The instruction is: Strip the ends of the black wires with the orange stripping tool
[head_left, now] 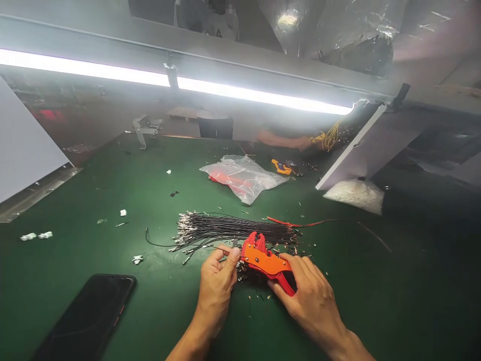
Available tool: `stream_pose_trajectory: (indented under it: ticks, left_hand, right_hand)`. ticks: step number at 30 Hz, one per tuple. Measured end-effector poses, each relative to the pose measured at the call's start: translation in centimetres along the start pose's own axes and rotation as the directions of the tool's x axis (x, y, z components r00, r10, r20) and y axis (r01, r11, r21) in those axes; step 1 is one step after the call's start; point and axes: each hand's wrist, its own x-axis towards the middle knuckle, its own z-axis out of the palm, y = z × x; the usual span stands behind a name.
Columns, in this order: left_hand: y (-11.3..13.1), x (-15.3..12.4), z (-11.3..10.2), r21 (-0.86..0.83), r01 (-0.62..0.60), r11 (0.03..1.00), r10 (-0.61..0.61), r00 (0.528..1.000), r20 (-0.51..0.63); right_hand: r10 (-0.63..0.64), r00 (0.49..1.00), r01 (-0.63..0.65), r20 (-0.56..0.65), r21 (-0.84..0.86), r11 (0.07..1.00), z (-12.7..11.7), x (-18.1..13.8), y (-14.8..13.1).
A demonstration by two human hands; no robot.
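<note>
Between thumb and fingers, my left hand (218, 286) pinches a thin black wire (160, 244), whose far end curls up at the left. Wrapped round the handles of an orange and red wire stripper (266, 263) is my right hand (313, 296). The stripper's jaws point up and left, close beside my left fingertips. Whether the wire sits inside the tool I cannot make out. Just beyond lies a thick bundle of black wires (233, 228) with metal terminals at its left end. Small dark pieces and wire scraps lie under the tool.
A black phone (86, 316) lies at the front left. Behind the bundle are a red wire (293, 223), a clear plastic bag (248, 175) and a yellow tool (281, 166). White connectors (138, 259) dot the left side. Across the table, a person's arm (281, 139) reaches toward yellow wires (330, 136).
</note>
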Motion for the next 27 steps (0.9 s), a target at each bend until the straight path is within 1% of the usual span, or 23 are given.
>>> stream_pose_trajectory:
  ticks: [4,13,27]
  left_hand:
    - [0.31,-0.24,0.07,0.001,0.003,1.0,-0.003,1.0,0.024]
    - [0.51,-0.24,-0.09,-0.007,0.009,1.0,-0.008,0.997,0.072]
    - [0.82,-0.33,0.2,-0.003,0.018,1.0,-0.018,0.995,0.099]
  right_hand:
    - [-0.014,0.999,0.013,-0.03,-0.047,0.999,-0.27,0.07,-0.24]
    - [-0.04,0.999,0.041,0.009,-0.081,0.996,-0.75,0.29,-0.65]
    - [-0.008,0.997,0.009,0.075,-0.02,1.0,-0.89,0.36,-0.73]
